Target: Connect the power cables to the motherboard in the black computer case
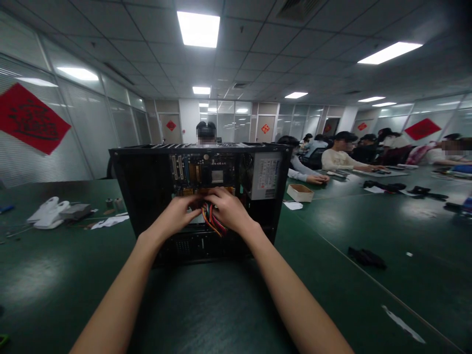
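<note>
An open black computer case stands upright on the table before me, its inside facing me. Both my hands reach into it, below the motherboard's square silver processor area. My left hand is closed, its thumb and fingers pinched at the left side of a multicoloured cable bundle. From the right, my right hand curls its fingers over the same bundle. The cables' upper end is hidden behind my fingers. At the case's upper right sits the power supply, with a white label.
Left of the case lie a white plastic object, a grey block and papers. On the right are a small open box, a black cloth-like item and a white strip. Several people sit around the green table.
</note>
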Available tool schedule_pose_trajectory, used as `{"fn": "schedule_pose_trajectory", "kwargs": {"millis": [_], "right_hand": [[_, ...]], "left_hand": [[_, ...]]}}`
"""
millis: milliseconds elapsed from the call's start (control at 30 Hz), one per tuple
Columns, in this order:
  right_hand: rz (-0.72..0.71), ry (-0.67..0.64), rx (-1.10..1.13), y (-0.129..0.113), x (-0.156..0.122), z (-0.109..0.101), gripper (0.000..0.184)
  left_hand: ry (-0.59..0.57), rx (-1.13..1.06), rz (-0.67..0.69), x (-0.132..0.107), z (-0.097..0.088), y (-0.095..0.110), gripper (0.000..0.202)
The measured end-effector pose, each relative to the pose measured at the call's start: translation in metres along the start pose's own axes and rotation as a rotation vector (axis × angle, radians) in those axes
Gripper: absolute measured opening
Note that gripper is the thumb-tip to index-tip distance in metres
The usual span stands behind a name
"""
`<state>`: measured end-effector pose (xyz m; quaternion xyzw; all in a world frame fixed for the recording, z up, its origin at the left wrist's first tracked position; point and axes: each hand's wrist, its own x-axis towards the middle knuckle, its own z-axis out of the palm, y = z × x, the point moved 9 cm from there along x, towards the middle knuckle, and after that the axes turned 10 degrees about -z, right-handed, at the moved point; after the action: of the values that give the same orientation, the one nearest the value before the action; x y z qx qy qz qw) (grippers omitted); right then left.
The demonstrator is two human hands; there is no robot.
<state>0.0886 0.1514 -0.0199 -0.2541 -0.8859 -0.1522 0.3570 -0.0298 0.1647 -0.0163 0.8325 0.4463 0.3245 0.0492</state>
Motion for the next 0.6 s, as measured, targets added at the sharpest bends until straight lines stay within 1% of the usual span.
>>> {"fn": "schedule_pose_trajectory", "kwargs": {"millis": [67,167,233,333,433,500,600], "right_hand": [[0.1,-0.06,-0.039,0.009,-0.002,0.002,0.028],[0.255,-0.136,-0.09,0.029,-0.01,0.005,0.028],[0.331,-0.157,-0.081,0.045,-0.019,0.01,0.027],[0.397,-0.13,0.012,0.068,-0.031,0.02,0.023],[0.458,-0.077,0.118,0.085,-0.04,0.03,0.019],[0.482,-0.057,0.159,0.091,-0.043,0.033,0.019],[0.489,-0.057,0.178,0.09,-0.042,0.033,0.019]], "left_hand": [[0.067,0.061,-0.017,0.001,0.001,0.0,0.028],[0.151,0.12,-0.095,0.001,0.002,-0.002,0.028],[0.15,0.144,-0.121,0.001,0.007,-0.001,0.028],[0.075,0.165,-0.102,0.003,0.021,0.0,0.028],[-0.001,0.224,-0.082,0.013,0.034,-0.003,0.03],[-0.07,0.327,-0.067,0.022,0.045,-0.004,0.03],[-0.169,0.495,-0.035,0.035,0.062,0.0,0.031]]}}
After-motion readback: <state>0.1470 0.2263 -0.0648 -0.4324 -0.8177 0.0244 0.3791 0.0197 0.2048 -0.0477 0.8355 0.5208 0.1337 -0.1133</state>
